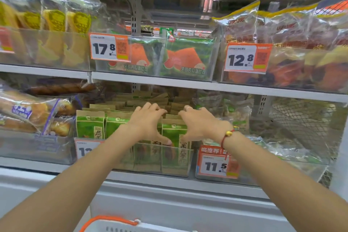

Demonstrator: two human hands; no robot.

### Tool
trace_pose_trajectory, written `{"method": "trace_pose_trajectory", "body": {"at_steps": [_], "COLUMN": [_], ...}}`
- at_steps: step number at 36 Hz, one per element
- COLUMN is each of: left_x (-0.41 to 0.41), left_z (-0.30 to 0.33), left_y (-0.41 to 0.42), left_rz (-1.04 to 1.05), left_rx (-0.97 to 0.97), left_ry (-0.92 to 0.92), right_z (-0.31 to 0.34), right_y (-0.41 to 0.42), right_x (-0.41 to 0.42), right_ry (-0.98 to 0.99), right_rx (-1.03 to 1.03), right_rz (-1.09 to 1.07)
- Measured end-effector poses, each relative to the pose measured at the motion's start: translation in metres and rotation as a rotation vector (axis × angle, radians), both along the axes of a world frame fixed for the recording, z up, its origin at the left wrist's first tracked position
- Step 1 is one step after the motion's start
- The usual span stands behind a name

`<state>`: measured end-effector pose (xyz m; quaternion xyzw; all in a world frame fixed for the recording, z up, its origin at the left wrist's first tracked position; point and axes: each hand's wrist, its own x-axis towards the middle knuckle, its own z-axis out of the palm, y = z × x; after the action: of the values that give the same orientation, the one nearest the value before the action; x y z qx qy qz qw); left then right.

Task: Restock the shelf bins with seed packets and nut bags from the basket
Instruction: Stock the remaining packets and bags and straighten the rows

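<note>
Basket rim at bottom edge, both hands up in the seed-packet bin

Nearest, at bottom centre: white basket [120, 227] with orange handle, contents out of view. Above it, two bare forearms reaching up toward mid-frame. Left hand [148, 122] with fingers curled over the tops of the green-and-kraft seed packets [90, 125], thumb low against a packet face, gripping the front packets. Right hand [197, 124], red cord bracelet at the wrist, fingers hooked over the packet tops just beside the left hand, thumb down on a packet face. Packets upright in rows inside a clear bin [177, 162] at centre of the lower shelf. Just right, clear nut bags [239, 117] behind an orange 11.5 price tag [216, 164]. Lower left, bagged bread [28, 111]. Farther, upper shelf: watermelon-print bags [186, 60] at centre, 17.8 tag [109, 47] and 12.8 tag [246, 57] on either side
</note>
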<state>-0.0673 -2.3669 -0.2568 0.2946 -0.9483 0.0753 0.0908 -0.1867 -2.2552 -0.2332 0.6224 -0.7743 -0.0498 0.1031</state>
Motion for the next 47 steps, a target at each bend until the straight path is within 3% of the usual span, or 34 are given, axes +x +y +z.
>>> {"method": "trace_pose_trajectory", "body": {"at_steps": [7, 13, 16, 19, 23, 29, 34, 37, 41, 44, 47], "left_x": [-0.008, 0.007, 0.029, 0.042, 0.035, 0.020, 0.027, 0.030, 0.034, 0.042, 0.056], "left_z": [-0.004, -0.002, 0.005, 0.010, 0.018, 0.017, 0.023, 0.015, 0.002, 0.011, 0.016], "left_y": [-0.004, -0.003, -0.016, -0.033, -0.034, -0.031, -0.036, -0.034, -0.033, -0.036, -0.043], "left_rz": [-0.010, -0.171, -0.185, -0.130, -0.087, -0.036, -0.103, -0.160, -0.173, -0.196, -0.091], "left_rx": [-0.045, -0.134, -0.082, -0.063, -0.016, 0.006, -0.137, -0.205, -0.147, -0.161, -0.147], "left_ry": [-0.108, 0.059, 0.075, -0.032, -0.116, -0.224, -0.076, -0.136, -0.187, -0.126, -0.057], "right_z": [-0.013, -0.027, -0.035, -0.017, 0.003, -0.009, -0.013, -0.025, -0.025, 0.001, 0.012], "right_y": [-0.003, 0.010, 0.010, 0.001, -0.017, -0.017, -0.004, -0.003, -0.006, -0.008, -0.011], "right_x": [-0.009, -0.005, 0.003, 0.009, 0.016, 0.021, 0.018, 0.023, 0.030, 0.027, 0.027], "right_ry": [-0.026, 0.149, 0.211, 0.223, 0.043, 0.069, 0.187, 0.191, 0.155, -0.017, -0.098], "right_rx": [-0.058, -0.233, -0.293, -0.157, 0.073, 0.034, -0.155, -0.230, -0.134, 0.010, -0.005], "right_rz": [0.043, 0.089, 0.082, 0.083, 0.008, 0.024, 0.069, 0.065, 0.043, -0.012, -0.064]}}
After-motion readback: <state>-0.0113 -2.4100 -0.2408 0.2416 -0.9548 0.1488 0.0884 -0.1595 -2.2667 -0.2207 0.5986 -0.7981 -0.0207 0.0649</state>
